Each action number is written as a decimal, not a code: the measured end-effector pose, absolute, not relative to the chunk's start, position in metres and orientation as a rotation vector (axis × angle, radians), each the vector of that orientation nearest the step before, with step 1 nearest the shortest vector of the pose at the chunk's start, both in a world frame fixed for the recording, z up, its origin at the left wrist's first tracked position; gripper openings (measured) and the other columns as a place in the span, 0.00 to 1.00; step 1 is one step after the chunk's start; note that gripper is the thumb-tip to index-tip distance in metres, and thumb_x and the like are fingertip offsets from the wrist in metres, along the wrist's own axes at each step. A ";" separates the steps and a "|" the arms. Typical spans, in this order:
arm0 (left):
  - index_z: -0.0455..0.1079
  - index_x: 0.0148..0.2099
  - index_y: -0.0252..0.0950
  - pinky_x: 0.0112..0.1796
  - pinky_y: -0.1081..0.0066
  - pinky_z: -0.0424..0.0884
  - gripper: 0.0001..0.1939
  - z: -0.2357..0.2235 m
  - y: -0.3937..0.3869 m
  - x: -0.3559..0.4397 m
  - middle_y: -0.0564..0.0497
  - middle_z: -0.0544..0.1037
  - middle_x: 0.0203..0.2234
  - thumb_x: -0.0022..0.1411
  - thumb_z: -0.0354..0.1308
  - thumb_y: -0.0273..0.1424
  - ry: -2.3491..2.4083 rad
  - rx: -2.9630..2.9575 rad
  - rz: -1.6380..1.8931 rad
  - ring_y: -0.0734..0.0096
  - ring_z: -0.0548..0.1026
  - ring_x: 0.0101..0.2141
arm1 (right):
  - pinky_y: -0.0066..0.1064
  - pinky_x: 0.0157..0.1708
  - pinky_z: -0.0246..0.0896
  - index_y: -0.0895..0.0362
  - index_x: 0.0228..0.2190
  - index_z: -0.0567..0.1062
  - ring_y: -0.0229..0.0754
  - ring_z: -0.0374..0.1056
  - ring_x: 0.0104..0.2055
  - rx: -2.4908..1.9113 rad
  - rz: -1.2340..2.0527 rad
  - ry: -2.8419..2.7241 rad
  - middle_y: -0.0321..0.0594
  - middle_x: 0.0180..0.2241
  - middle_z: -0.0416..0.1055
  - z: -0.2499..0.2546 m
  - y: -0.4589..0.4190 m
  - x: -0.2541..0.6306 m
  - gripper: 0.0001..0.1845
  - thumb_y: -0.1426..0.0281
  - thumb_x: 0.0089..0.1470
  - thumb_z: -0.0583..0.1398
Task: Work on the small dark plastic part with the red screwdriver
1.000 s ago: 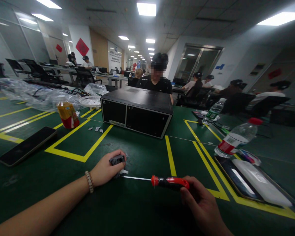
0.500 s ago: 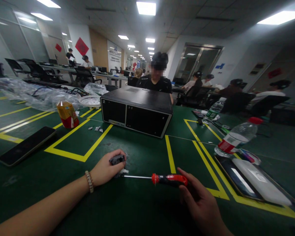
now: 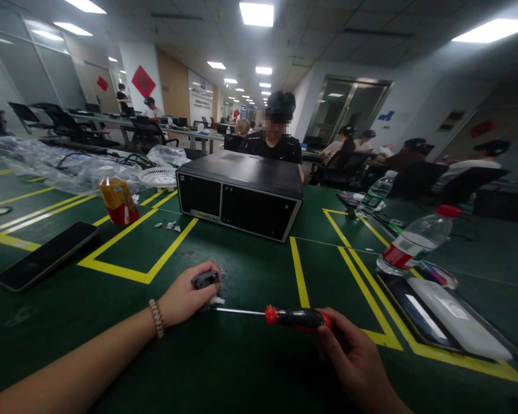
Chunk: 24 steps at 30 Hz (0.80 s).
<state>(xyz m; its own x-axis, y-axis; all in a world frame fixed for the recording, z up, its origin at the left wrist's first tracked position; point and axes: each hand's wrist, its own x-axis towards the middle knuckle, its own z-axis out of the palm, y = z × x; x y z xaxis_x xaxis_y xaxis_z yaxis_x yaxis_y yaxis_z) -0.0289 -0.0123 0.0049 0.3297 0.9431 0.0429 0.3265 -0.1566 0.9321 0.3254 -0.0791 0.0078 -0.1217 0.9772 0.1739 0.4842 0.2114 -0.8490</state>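
My left hand (image 3: 185, 298) rests on the green table, fingers closed round a small dark part (image 3: 205, 280) with a white bit at its lower edge. My right hand (image 3: 357, 359) grips the red and black handle of a screwdriver (image 3: 285, 315). The screwdriver lies nearly level, its thin shaft pointing left, and its tip meets the white bit of the part by my left fingers. A beaded bracelet (image 3: 156, 317) circles my left wrist.
A black computer case (image 3: 240, 194) stands just beyond my hands, a seated person (image 3: 275, 144) behind it. A phone (image 3: 47, 255) and a juice carton (image 3: 118, 200) lie left. A water bottle (image 3: 414, 240) and a tablet (image 3: 440, 321) lie right. Yellow lines cross the table.
The screwdriver handle has rolled in my right hand, showing more black than red, and my fingers have closed over its end. My left hand has stayed put.
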 end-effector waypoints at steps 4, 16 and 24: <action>0.70 0.44 0.37 0.36 0.67 0.70 0.08 0.002 -0.011 -0.029 0.51 0.75 0.35 0.64 0.58 0.34 1.170 1.704 0.844 0.65 0.74 0.34 | 0.32 0.20 0.68 0.55 0.48 0.78 0.44 0.71 0.21 -1.365 0.805 -1.733 0.36 0.23 0.73 0.009 -0.079 0.324 0.23 0.50 0.64 0.59; 0.70 0.44 0.36 0.37 0.66 0.70 0.09 0.003 -0.011 -0.028 0.51 0.75 0.35 0.64 0.58 0.35 1.194 1.693 0.847 0.64 0.74 0.34 | 0.31 0.23 0.71 0.48 0.54 0.64 0.41 0.70 0.26 -1.269 0.916 -1.644 0.39 0.35 0.75 0.000 -0.082 0.323 0.19 0.57 0.66 0.61; 0.70 0.44 0.36 0.36 0.66 0.71 0.09 0.005 -0.012 -0.029 0.50 0.75 0.35 0.65 0.58 0.35 1.151 1.656 0.846 0.64 0.74 0.34 | 0.31 0.21 0.66 0.54 0.42 0.71 0.41 0.68 0.23 -1.378 0.979 -1.651 0.37 0.27 0.72 0.009 -0.081 0.322 0.19 0.51 0.64 0.60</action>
<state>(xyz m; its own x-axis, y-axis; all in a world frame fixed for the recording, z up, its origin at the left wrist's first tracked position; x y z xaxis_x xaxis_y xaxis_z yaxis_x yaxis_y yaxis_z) -0.0286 -0.0120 0.0048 0.3272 0.9444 0.0324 0.3130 -0.1406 0.9393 0.3218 -0.0810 0.0086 -0.1296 0.9886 0.0767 0.4068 0.1236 -0.9051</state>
